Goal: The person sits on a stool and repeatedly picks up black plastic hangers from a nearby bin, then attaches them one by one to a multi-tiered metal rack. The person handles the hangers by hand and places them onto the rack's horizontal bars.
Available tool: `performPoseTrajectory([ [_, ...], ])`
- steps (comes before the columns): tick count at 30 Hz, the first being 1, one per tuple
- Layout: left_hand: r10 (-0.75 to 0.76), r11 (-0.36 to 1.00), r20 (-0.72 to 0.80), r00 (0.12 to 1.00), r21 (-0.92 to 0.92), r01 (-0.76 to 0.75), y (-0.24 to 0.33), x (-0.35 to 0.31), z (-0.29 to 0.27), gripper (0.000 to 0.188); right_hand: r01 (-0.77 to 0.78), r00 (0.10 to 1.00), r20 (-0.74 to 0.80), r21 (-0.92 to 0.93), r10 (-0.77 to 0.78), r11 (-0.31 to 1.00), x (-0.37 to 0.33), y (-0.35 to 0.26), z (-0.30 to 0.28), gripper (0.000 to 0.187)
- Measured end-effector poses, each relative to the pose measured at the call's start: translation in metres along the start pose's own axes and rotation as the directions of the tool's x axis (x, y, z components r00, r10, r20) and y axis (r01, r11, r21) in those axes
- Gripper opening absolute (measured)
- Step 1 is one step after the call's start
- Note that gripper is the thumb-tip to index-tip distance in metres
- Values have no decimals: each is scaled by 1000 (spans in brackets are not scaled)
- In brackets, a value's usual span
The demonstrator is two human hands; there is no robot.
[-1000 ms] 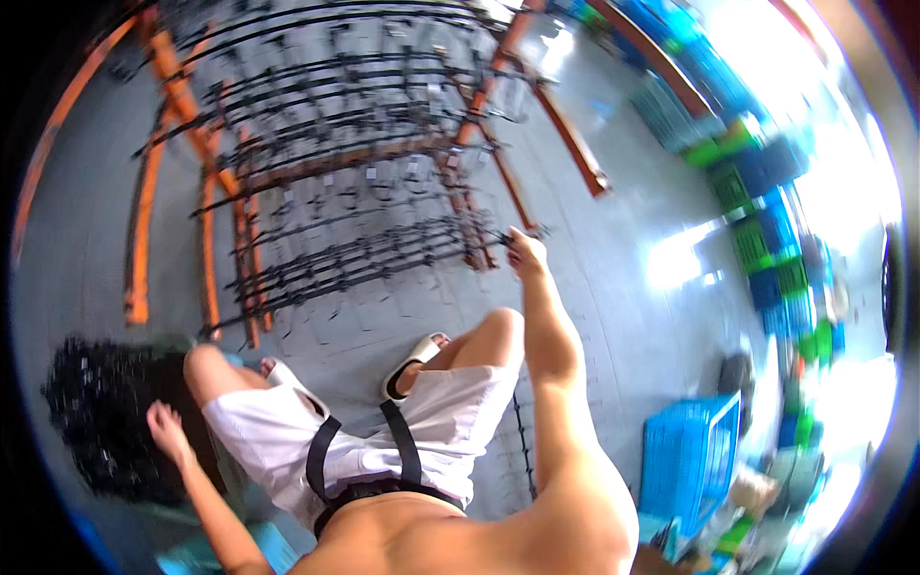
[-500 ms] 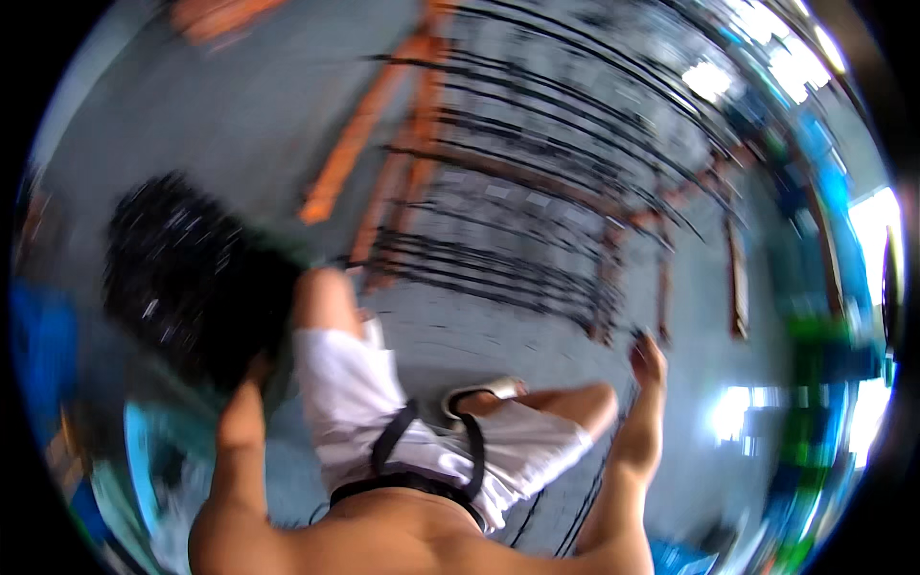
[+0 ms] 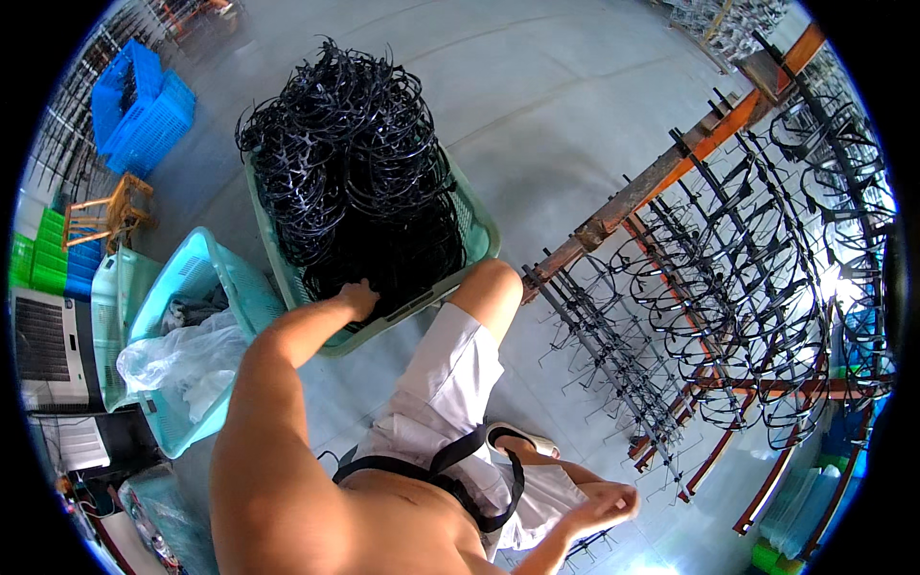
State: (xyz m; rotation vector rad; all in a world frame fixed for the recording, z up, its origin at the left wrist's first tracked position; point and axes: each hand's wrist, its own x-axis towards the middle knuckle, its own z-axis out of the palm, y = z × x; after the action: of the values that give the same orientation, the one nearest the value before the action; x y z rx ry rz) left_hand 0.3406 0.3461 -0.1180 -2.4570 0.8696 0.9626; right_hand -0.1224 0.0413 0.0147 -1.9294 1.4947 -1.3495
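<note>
Swinging away from the rack (image 3: 728, 287), the view is now centring on black plastic frames (image 3: 355, 182) heaped in a green basket (image 3: 479, 230). Left hand (image 3: 359, 297) is closing into them; untangle one gently. Right hand (image 3: 604, 503) is hanging loosely curled, empty.

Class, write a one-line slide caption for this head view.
Left hand reaches into green basket of black hoops; right hand empty.

Packaging: one crumpled clear plastic bag (image 3: 182, 355), lying in the light turquoise basket (image 3: 206, 251) at left, holding pale contents. Labels, signs, screens: none legible or discernible. A white louvred appliance (image 3: 43, 345) stands at the far left edge; no display visible.
</note>
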Motion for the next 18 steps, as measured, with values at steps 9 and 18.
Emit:
performPoseTrajectory([
  [9,151,952,-881,448,251,173,-27,50,-133,55,-374,698,711,462,-84,804,-44,-81,75,35],
  [18,72,997,-573,817,8,-82,-20,7,-191,25,-367,512,852,331,-109,869,-24,-133,113,25],
])
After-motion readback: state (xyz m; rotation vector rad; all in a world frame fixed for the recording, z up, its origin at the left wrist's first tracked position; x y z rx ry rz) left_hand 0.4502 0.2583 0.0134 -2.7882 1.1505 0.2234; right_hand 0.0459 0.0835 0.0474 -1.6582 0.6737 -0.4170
